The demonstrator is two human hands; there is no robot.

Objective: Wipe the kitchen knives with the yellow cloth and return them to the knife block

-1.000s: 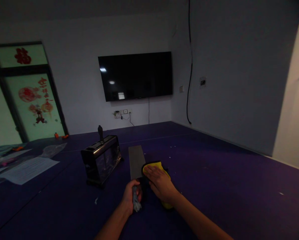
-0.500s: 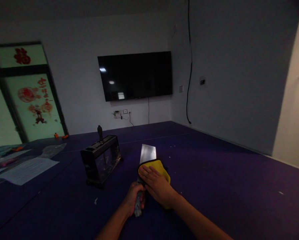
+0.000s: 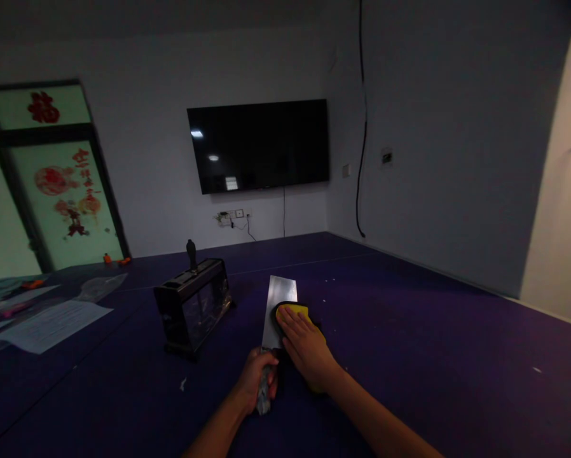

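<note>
My left hand [image 3: 257, 376] is closed around the grey, worn-looking handle [image 3: 263, 397] of a cleaver. The cleaver's broad, shiny blade [image 3: 280, 292] points away from me, low over the purple surface; whether it touches is unclear. My right hand [image 3: 309, 350] lies on a yellow cloth [image 3: 299, 310] with a dark edge, holding it against the blade's right side. Its fingers are stretched out and close together, with the thumb hidden. Left of the blade stands a black-framed box-like device [image 3: 194, 305] with clear sides and an upright black knob on top.
A purple surface [image 3: 409, 356] reaches to the walls, with small white scraps on it. Printed papers [image 3: 56, 324], clear plastic [image 3: 102, 287] and orange items [image 3: 123, 261] lie at the left. A television [image 3: 261, 146] hangs on the far wall; a black cable [image 3: 362, 165] dangles near the corner.
My right hand and the yellow cloth have shifted slightly right across the blade, so more of the blade shows near the handle. My left hand has stayed about where it was.
</note>
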